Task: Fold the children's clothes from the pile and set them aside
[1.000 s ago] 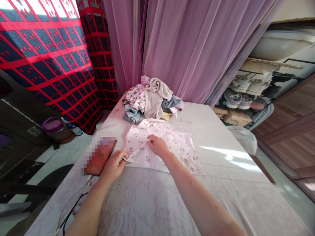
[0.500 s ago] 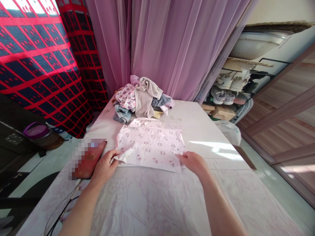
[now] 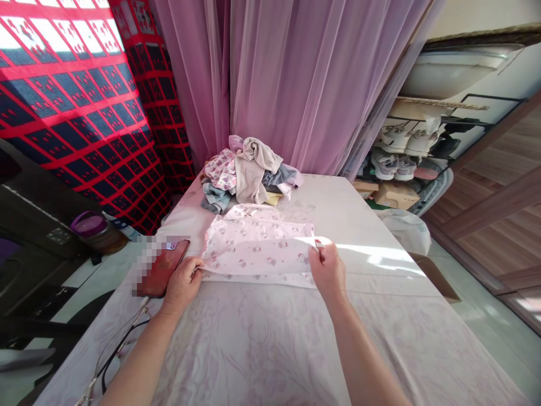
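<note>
I've got my left hand (image 3: 182, 286) pinching the near left corner of the pink printed baby top (image 3: 257, 245) and my right hand (image 3: 327, 270) pinching its right edge, on the sheeted table (image 3: 253, 344), with a laundry pile (image 3: 249, 175) just beyond.

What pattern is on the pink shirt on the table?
The shirt is pale pink with small cartoon cat heads all over; the head view shows it best.

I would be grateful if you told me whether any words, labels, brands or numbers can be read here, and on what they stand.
No text is legible.
Jar with purple lid: any label is too small to read.
White plastic bag: its marks are too small to read.
Phone: pixelated in part, nothing readable.
</note>
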`<state>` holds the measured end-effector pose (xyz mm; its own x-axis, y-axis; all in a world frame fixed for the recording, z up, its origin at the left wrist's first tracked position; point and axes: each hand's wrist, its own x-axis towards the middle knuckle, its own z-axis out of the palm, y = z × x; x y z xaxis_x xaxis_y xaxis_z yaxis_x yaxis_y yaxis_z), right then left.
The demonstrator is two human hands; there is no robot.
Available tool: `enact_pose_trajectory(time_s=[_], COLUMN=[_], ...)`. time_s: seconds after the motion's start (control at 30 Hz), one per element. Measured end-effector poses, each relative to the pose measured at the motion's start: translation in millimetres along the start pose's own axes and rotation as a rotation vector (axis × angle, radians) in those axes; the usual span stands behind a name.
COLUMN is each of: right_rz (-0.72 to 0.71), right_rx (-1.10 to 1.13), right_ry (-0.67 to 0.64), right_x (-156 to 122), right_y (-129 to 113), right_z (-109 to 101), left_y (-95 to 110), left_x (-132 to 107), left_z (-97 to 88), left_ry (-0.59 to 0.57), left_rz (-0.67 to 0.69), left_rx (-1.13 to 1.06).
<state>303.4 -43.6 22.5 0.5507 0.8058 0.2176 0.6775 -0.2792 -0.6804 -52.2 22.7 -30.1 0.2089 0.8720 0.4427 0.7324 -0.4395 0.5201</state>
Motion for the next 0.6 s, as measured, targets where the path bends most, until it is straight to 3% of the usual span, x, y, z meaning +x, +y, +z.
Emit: enact_pose_trajectory(time_s=[0.17,0.3,0.6], right_rz=[0.046,0.043,-0.005], right_rx=[-0.106,-0.104,-0.225], right_ry=[-0.319,-0.294,-0.297], right_x=[1,-1,-3], right_y=[23,37,43], right_z=[14,15,14], left_y=[2,3,1], left_x=[-2,-3,-6], left_z=[-2.5,-4.4,-9.8], left_ry=[0.001,-0.025,-0.098], left_rz=[0.014,-0.011,0.014], left_rx=[0.006,0.001,0.013])
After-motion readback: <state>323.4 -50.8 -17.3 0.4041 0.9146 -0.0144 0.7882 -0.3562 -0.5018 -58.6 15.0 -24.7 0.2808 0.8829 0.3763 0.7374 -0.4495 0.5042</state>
